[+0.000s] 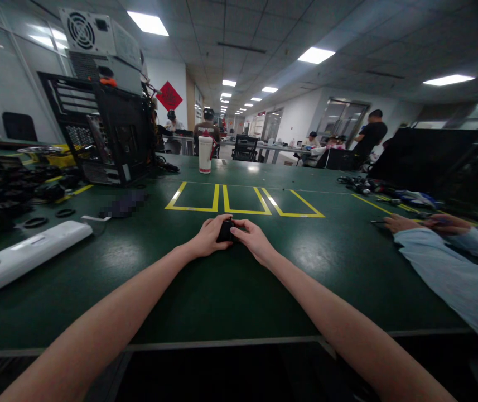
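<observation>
Between my two hands is a small black block-like object [225, 231], too dark and too covered by fingers for me to name its kind. My left hand [207, 237] wraps round its left side, thumb along the lower edge. From the other side, my right hand [254, 239] pinches the right edge with thumb and fingers. Both hands are over the green tabletop [222, 296], just in front of the yellow tape outlines [247, 212].
A white elongated device [29, 254] and black rings [35, 222] lie left. Behind them stands an open black computer case [113, 131]. A white cup [205, 153] stands farther back. At right, a co-worker's sleeved arms [435, 262] reach over the table, near cables and a large black panel [443, 162].
</observation>
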A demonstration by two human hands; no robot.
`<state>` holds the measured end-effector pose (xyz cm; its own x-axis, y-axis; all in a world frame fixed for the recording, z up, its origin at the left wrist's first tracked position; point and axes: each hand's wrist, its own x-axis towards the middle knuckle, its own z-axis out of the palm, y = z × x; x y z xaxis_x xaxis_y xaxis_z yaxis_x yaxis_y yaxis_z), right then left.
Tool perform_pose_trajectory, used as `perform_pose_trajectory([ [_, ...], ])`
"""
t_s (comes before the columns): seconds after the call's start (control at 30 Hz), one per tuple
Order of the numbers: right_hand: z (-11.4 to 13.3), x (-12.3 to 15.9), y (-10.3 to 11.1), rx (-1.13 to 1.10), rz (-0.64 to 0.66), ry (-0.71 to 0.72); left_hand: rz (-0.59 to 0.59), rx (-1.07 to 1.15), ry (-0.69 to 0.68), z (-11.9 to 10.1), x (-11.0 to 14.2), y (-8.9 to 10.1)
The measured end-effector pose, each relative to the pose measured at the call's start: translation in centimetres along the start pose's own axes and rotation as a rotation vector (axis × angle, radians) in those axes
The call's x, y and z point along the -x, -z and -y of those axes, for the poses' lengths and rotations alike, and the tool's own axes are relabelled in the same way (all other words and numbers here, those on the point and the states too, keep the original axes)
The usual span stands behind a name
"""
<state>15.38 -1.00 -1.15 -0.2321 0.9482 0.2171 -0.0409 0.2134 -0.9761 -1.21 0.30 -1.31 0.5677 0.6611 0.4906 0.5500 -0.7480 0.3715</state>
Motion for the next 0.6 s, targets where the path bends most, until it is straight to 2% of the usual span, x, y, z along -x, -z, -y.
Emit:
perform_pose_trajectory([
  [0.43, -0.04, 0.03, -0.19, 0.007, -0.048, 0.02, 0.032, 0.009, 0.015, -0.5, -0.02, 0.44],
  [0.6, -0.48, -0.41, 0.11, 0.027, -0.006, -0.005, 0.034, 0.025, 0.02, -0.43, 0.0, 0.46],
])
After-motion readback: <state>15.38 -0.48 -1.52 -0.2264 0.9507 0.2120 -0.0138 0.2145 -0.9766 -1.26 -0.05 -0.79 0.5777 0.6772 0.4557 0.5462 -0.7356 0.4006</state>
